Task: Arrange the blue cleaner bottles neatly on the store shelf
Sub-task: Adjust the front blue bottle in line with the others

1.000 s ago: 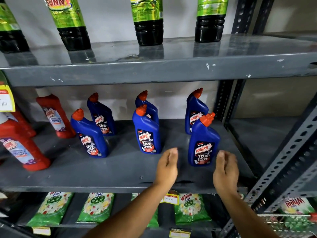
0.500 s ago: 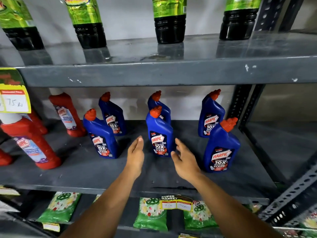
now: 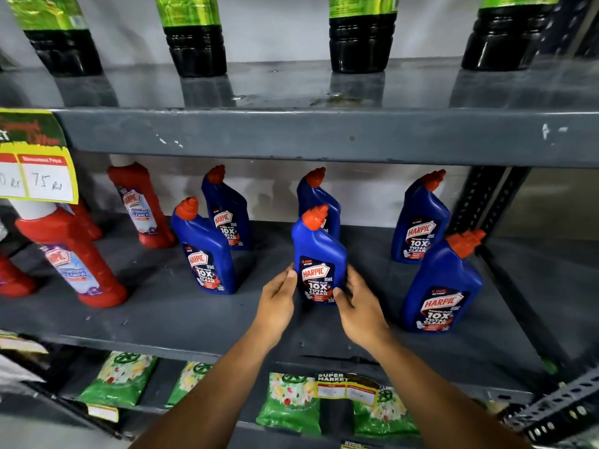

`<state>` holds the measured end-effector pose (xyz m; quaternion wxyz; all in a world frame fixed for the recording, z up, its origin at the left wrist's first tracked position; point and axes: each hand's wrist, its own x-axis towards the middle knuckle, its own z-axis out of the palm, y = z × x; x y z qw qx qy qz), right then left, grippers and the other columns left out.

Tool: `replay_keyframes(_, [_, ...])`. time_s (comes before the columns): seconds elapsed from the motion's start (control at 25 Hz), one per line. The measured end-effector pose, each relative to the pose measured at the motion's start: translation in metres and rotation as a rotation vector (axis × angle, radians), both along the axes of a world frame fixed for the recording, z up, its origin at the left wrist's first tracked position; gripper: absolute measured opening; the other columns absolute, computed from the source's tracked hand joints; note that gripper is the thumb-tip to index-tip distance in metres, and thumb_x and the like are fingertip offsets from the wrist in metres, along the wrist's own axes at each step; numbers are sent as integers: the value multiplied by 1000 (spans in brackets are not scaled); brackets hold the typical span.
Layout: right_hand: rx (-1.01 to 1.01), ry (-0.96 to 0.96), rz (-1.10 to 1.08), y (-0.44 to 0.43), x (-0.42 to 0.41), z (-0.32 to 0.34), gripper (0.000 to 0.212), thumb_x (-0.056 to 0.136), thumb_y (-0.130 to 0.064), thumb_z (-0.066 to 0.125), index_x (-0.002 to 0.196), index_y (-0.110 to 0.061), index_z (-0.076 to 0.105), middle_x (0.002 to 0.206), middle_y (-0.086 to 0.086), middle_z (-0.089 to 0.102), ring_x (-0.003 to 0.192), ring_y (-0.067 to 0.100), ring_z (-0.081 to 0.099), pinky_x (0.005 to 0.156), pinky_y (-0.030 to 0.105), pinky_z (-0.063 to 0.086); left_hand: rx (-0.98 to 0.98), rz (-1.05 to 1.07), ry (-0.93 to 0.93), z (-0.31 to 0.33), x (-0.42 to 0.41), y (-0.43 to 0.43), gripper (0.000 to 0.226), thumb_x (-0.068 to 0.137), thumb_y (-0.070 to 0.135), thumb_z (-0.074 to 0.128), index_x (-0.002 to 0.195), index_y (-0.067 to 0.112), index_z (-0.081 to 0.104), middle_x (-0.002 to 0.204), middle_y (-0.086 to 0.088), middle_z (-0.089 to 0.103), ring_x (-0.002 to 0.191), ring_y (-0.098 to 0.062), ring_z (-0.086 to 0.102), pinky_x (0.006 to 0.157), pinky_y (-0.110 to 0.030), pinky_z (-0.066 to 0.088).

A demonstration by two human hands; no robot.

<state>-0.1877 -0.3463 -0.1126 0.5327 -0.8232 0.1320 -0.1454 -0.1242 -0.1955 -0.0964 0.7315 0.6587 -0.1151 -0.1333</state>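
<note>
Both hands cupped around the front middle Harpic bottle [image 3: 319, 259], low on its body. Left hand [image 3: 275, 298] against the left side, fingers curled onto the label edge. Right hand [image 3: 358, 306] against the right side, thumb on the front near the bottom. Holding it lightly, by the look of it, not lifting.

Standing upright on the gray metal shelf [image 3: 162, 315], long way pointing up, bent orange cap leaning right. Straight ahead of both hands, equally near to each. Right behind it, another blue bottle [image 3: 319, 199], partly hidden. Front left blue bottle [image 3: 202, 251] and front right blue bottle [image 3: 442, 286] well apart on either side.

Smooth, shiny, hard plastic with flat sides and a glossy label. Probably slippery, so a squeeze from both sides looks right. Likely next: a small slide or turn to line up with the front row.
</note>
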Motion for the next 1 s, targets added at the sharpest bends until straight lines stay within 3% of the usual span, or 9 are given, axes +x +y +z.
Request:
replay_keyframes(0.16, [-15,-55,-16,8,-16,-4,51,95,-21,52,143,-29,36,133,-2,59,118,7,56,101,34,47,-35,17,-9,-6,-16,9,30,99,24,43,116,22,67,113,5,73,111,-10,64,94,-27,49])
replay_keyframes(0.36, [-18,-66,-1,17,-29,-8,50,95,-20,52,142,-28,37,136,-2,57,122,10,54,103,39,47,-30,33,-34,-6,-32,19,30,99,23,43,105,37,69,108,16,73,108,-3,64,85,-15,52])
replay_keyframes(0.56, [-35,-26,1,17,-31,-4,51,95,-20,51,144,-26,35,137,0,56,123,11,53,103,35,46,-48,42,-35,-3,-40,18,32,99,18,42,127,17,59,118,7,68,113,-4,61,91,-17,49])
replay_keyframes(0.72, [-23,-32,23,18,-33,-1,56,95,-17,52,146,-26,30,141,0,52,126,11,51,104,35,44,-54,42,-31,0,-44,17,30,100,17,41,125,20,57,118,4,66,107,-1,62,87,-15,49])
replay_keyframes(0.8, [-2,-87,-50,24,-40,-6,59,93,-16,55,145,-21,30,142,2,47,125,11,50,105,35,44,-42,117,-17,-4,-43,21,33,99,18,43,131,15,52,129,0,60,116,-5,56,94,-16,43])
replay_keyframes(0.92, [-118,-264,-195,36,-53,-12,41,88,-17,63,126,-22,50,114,-1,54,101,5,57,88,30,52,-59,317,-66,-12,-35,41,32,98,18,46,127,9,56,133,-8,58,124,-18,53,105,-29,38])
replay_keyframes(1.0, [-174,-331,-108,46,-56,-8,22,86,-21,63,106,-28,61,99,-5,61,87,3,63,77,26,53,-109,452,-150,-14,-24,65,26,98,20,46,117,10,61,120,-12,64,115,-22,58,102,-34,42])
